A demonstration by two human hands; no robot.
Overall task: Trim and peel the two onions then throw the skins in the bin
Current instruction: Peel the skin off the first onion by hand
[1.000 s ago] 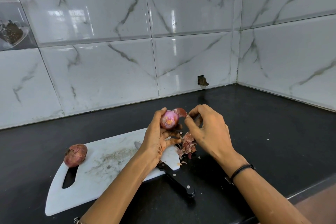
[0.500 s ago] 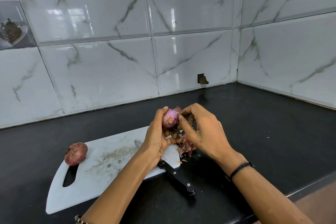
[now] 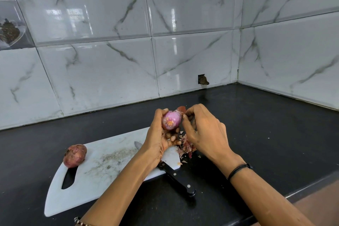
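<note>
Cupping the half-peeled onion [image 3: 171, 121] in a curled left grip [image 3: 159, 138], right grip [image 3: 203, 134] pinching its loose skin [image 3: 181, 109], second onion [image 3: 74, 155] on the board [image 3: 102, 176]

Head camera, kitchen counter: a single wide-angle lens worn on the person's head looks forward and down across a black countertop [image 3: 275, 124], facing the corner where the marble-patterned tiled walls [image 3: 110, 69] meet at upper right. Both forearms enter from the bottom edge, and the left hand [image 3: 157, 141] and right hand [image 3: 205, 134] sit close beneath the lens at mid-frame. A white cutting board [image 3: 102, 170] lies low and left, and the tile lines bow toward the edges
</note>
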